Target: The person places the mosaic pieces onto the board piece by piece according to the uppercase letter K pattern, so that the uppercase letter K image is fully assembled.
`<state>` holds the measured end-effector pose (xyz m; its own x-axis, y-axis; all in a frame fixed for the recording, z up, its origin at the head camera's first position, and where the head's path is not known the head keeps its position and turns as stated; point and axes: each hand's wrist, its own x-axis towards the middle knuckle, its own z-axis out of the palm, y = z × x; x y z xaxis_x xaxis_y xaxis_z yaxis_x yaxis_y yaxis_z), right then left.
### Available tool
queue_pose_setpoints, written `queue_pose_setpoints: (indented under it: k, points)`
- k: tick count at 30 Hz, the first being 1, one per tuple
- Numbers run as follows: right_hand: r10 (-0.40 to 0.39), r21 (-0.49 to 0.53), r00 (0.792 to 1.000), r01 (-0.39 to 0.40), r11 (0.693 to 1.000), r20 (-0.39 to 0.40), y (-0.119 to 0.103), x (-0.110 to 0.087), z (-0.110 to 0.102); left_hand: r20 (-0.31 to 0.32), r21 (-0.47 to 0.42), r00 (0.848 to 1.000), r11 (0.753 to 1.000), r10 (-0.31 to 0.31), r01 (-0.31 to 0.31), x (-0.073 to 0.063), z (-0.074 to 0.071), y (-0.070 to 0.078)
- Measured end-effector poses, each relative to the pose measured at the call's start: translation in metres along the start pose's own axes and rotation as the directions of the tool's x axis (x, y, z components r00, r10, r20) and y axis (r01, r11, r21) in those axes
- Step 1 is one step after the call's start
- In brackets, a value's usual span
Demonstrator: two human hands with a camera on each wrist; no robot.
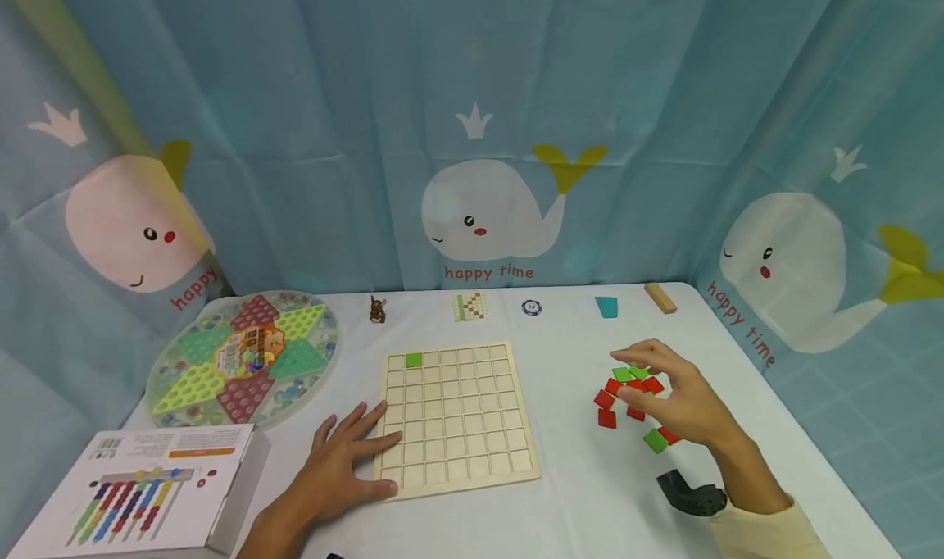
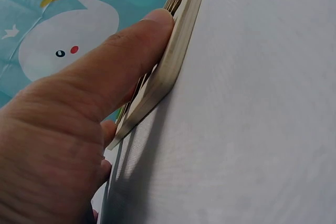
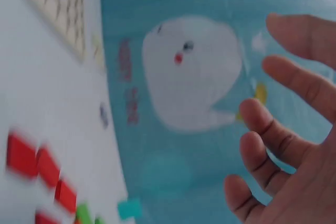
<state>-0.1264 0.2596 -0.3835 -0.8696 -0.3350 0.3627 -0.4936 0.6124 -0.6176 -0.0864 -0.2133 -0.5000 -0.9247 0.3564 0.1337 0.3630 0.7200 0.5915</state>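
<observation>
Tiles (image 1: 607,418), square, red and green, lie near the empty right hand (image 1: 689,403), fingers parted; probably light, stiff, best pinched by opposite edges; the spread left hand (image 1: 335,469) touches the pale wooden grid board (image 1: 457,420).

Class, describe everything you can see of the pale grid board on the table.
The grid board is pale, looks wooden, and is roughly square, with a plain rim and thin lines dividing it into small square cells. It lies flat on the white table, slightly turned. One green tile sits in the far row, second cell from the left; other visible cells are bare. The left hand touches its left edge.
</observation>
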Motion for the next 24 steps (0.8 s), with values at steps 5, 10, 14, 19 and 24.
queue_pose_setpoints:
  k: [5,10,14,19,24]
  points:
    - [0.020,-0.033,1.000,-0.019,0.999,0.023,0.025,-0.018,-0.009,-0.017,0.003,1.000,1.000,0.014,-0.014,0.000,0.000,0.000]
    - [0.038,-0.054,0.997,-0.034,0.998,0.074,0.044,-0.031,-0.014,-0.014,-0.003,1.000,1.000,0.008,-0.008,0.000,-0.001,0.001]
    - [0.089,-0.060,0.985,-0.081,0.995,0.151,0.057,-0.043,-0.017,-0.023,-0.006,1.000,1.000,0.020,-0.020,-0.001,0.000,0.002]
    - [0.164,-0.049,0.956,-0.157,0.986,0.243,0.070,-0.054,-0.020,-0.026,-0.007,0.999,1.000,0.030,-0.030,-0.001,-0.001,0.004]
    - [0.216,-0.046,0.936,-0.212,0.976,0.278,0.081,-0.060,-0.019,-0.017,-0.003,1.000,1.000,0.026,-0.026,0.000,-0.001,0.002]
